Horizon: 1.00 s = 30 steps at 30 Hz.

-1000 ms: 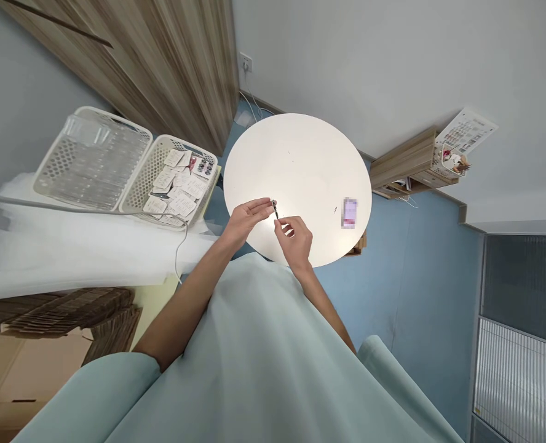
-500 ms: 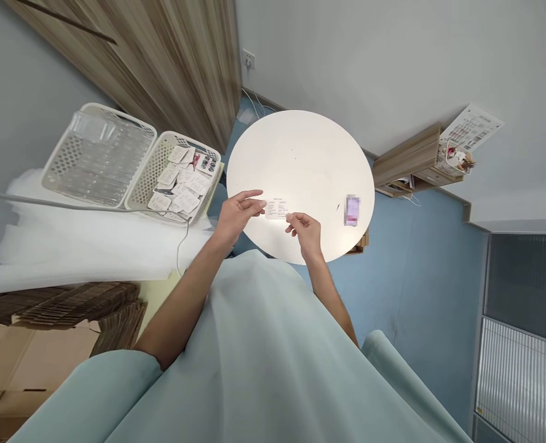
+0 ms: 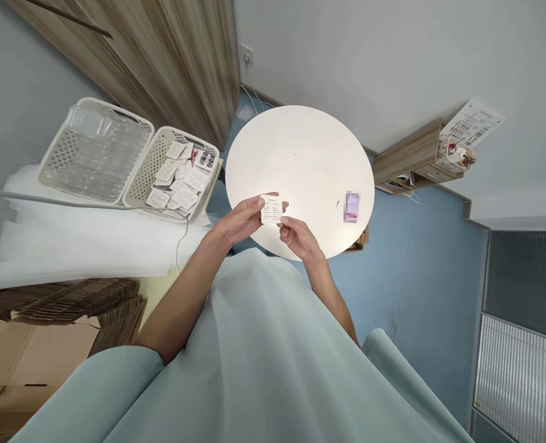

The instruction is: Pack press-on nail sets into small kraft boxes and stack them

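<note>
A small white card with printed text (image 3: 271, 209) is held flat-side up over the near edge of a round white table (image 3: 300, 160). My left hand (image 3: 243, 218) grips the card's left side between thumb and fingers. My right hand (image 3: 296, 237) pinches its lower right corner. Both hands are just above the tabletop, close to my body.
A blurred purple object (image 3: 352, 206) and a tiny dark speck lie on the table's right side. To the left, on a white surface, stand two white baskets: one holds several similar cards (image 3: 181, 178), the other clear pieces (image 3: 95, 154). Flattened cardboard (image 3: 56, 307) lies at lower left. A wooden shelf (image 3: 406, 163) stands at the right wall.
The card was seen edge-on a second ago, then turned flat. It has since moved slightly toward me, and both hands have drawn closer together on it.
</note>
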Motion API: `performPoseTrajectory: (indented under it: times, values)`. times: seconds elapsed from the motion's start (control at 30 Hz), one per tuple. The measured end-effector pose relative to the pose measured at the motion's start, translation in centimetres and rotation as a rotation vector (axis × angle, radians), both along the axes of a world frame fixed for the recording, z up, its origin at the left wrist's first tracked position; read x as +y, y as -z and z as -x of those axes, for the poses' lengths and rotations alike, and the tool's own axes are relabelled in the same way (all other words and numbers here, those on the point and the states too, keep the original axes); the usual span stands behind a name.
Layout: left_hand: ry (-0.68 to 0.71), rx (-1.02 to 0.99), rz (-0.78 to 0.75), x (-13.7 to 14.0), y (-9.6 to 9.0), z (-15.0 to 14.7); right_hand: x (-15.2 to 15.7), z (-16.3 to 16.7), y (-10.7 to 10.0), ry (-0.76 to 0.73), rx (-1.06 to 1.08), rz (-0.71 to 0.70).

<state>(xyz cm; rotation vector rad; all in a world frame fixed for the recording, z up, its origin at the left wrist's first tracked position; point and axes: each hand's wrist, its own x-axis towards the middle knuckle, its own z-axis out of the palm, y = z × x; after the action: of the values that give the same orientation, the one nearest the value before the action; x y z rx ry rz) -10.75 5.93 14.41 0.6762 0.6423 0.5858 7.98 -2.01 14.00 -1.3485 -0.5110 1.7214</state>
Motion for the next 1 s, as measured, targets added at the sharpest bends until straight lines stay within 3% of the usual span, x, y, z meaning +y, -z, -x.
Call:
performPoseTrajectory:
  times: [0.1, 0.2, 0.3, 0.47, 0.77, 1.0]
  values:
    - [-0.045, 0.053, -0.007, -0.2, -0.1, -0.2, -0.2, 0.0, 0.1, 0.014, -0.071, 0.005]
    - [-0.12, 0.177, -0.021, -0.5, -0.3, -0.3, -0.4, 0.1, -0.5, 0.078, -0.331, -0.024]
    - [-0.192, 0.326, -0.045, -0.7, -0.4, -0.4, -0.7, 0.5, -1.8, 0.104, -0.549, -0.101]
    - [-0.252, 0.461, -0.104, -0.8, -0.7, -0.7, -0.9, 2.3, -3.2, 0.037, -0.717, -0.259]
    - [-0.272, 0.471, -0.141, -1.3, -0.2, -1.4, -0.8, 3.5, -2.3, 0.034, -0.951, -0.287]
    - [-0.304, 0.552, -0.223, -1.3, 0.2, -2.3, -1.0, 3.5, -2.1, -0.05, -1.112, -0.31]
